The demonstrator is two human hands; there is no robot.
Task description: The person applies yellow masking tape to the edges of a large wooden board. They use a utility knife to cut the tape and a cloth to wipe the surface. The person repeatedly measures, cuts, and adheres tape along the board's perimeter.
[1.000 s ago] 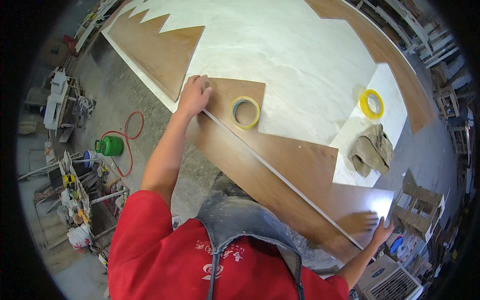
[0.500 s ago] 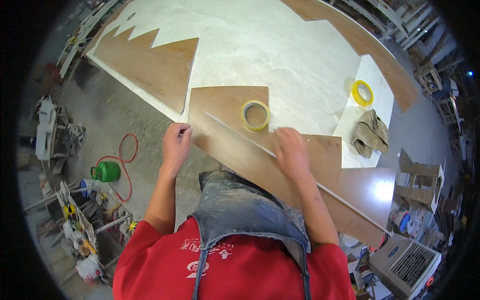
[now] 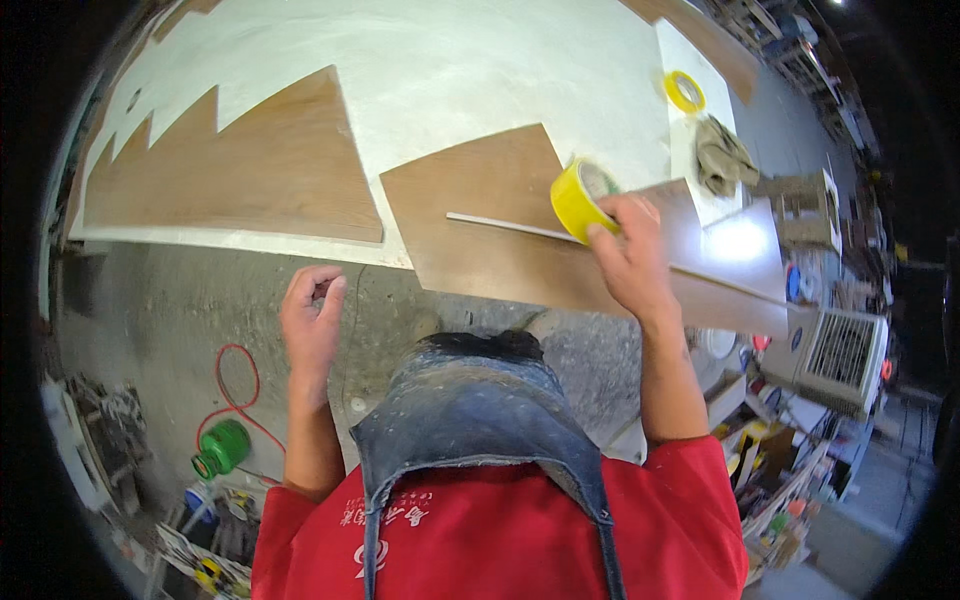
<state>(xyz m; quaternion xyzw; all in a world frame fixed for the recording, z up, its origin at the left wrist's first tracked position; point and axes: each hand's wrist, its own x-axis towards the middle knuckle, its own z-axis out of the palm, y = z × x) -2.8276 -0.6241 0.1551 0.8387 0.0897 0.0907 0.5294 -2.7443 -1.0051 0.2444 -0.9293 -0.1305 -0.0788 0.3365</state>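
Observation:
My right hand grips a roll of yellow tape by its edge, lifted and tilted above a brown wood-look panel. A thin white strip lies lengthwise across that panel, partly hidden by the hand and tape. Off the table's near edge, over the floor, is my left hand; its fingers are loosely curled, the thumb stands apart, and I see nothing in it. The nearest piece to it is a second brown panel with a saw-tooth far edge, flat on the white tabletop.
A second yellow tape roll and a crumpled grey-brown cloth lie on the table's right part. Beyond the right end stands a grey vented machine. A green gas cylinder with a red hose is on the floor at left.
My right hand has picked up the tape roll that lay on the panel. My left hand has come away from the panel's corner. The whole view has turned.

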